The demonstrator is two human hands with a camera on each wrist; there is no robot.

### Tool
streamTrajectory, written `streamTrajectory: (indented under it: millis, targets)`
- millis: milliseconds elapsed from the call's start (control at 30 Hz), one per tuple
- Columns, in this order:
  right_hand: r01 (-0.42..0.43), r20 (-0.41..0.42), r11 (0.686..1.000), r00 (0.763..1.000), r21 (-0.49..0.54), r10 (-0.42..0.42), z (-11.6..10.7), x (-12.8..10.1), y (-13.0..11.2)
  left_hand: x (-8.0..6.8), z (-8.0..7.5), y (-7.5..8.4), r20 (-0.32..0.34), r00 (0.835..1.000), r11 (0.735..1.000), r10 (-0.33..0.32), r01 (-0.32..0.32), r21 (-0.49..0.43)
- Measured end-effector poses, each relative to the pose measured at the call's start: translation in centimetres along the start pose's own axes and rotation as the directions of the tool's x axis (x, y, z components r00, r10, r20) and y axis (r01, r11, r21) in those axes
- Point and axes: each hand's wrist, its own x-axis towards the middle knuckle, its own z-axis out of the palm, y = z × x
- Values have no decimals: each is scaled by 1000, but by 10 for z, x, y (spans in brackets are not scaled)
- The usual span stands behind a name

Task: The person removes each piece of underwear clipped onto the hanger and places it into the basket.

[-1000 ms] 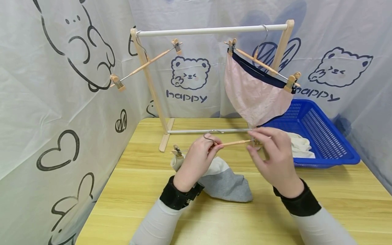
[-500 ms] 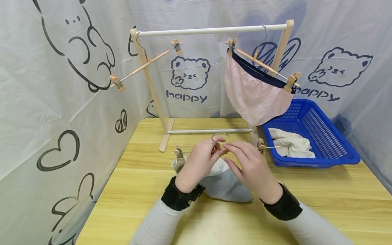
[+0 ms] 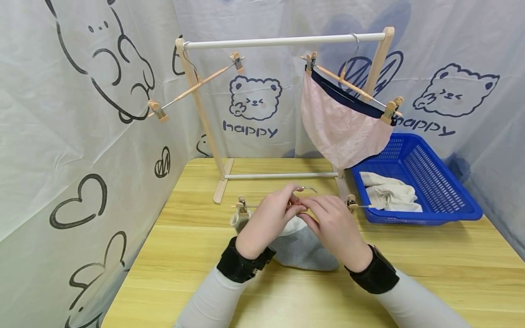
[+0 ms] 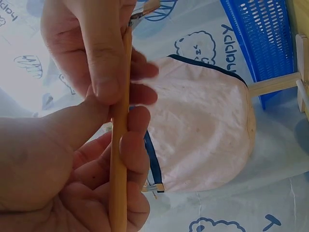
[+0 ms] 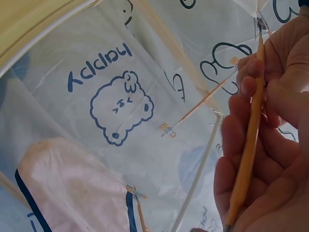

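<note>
- The left hand [image 3: 272,217] has its fingers curled round the wooden bar of a clip hanger [image 3: 301,204], gripping it near the middle, just under the metal hook [image 3: 305,187]. In the left wrist view the thumb [image 4: 104,72] presses along the bar [image 4: 118,159] while the other fingers wrap it from behind.
- The right hand [image 3: 334,225] also grips the same bar, touching the left hand; the right wrist view shows its fingers [image 5: 241,130] bent round the stick [image 5: 248,140].
- The clip hanger is held level, a little above the worktop [image 3: 369,282], in front of the person. Its left clip [image 3: 242,205] pinches the cuff of a grey and white sock [image 3: 297,243], whose body lies on the worktop beneath both hands. Its right clip [image 3: 351,202] holds nothing and sits just beside the blue basket [image 3: 443,182].
- Behind the hands stands a wooden drying rack [image 3: 287,42] with a white top rail. A pink garment with dark trim [image 3: 342,123] hangs from a second clip hanger at the right end of the rail, above the basket's near corner.
- A third hanger [image 3: 194,86], with nothing clipped to it, hangs tilted at the left end of the rail.
- Pale cloth [image 3: 389,193] lies inside the blue basket.
- A white curtain printed with bears and the word "happy" [image 3: 250,130] surrounds the worktop.
</note>
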Motion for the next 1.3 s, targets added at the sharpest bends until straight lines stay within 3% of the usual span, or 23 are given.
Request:
streamTrajectory:
  millis: [367, 600, 733, 867, 1033, 1167, 1233, 1300]
  targets:
    - [-55, -11, 999, 998, -2, 55, 1, -2, 3, -1, 2, 2, 30, 999, 999, 18, -17, -36]
    - [-127, 30, 991, 992, 37, 125, 0, -3, 4, -3, 0, 4, -41, 999, 1000, 23, -23, -3]
    - [-159, 37, 986, 987, 49, 157, 0, -2, 4, -7, -7, 6, -114, 992, 998, 59, -61, -9]
    - [-208, 45, 976, 978, 68, 206, -2, 1, 3, -10, -15, 7, -238, 964, 993, 119, -118, 20]
    - [-283, 86, 955, 957, 93, 276, -4, 2, 3, -11, -26, 6, -412, 900, 989, 145, -124, 77]
    - [-347, 131, 932, 934, 107, 332, -6, 3, 3, -13, -34, 4, -513, 852, 994, 107, -87, 63]
    - [-378, 154, 919, 920, 115, 359, -7, 4, 3, -14, -36, 3, -535, 842, 998, 68, -52, 46]
    - [-402, 171, 907, 909, 128, 379, -7, 4, 3, -15, -38, 1, -537, 844, 1000, 15, -2, 25]
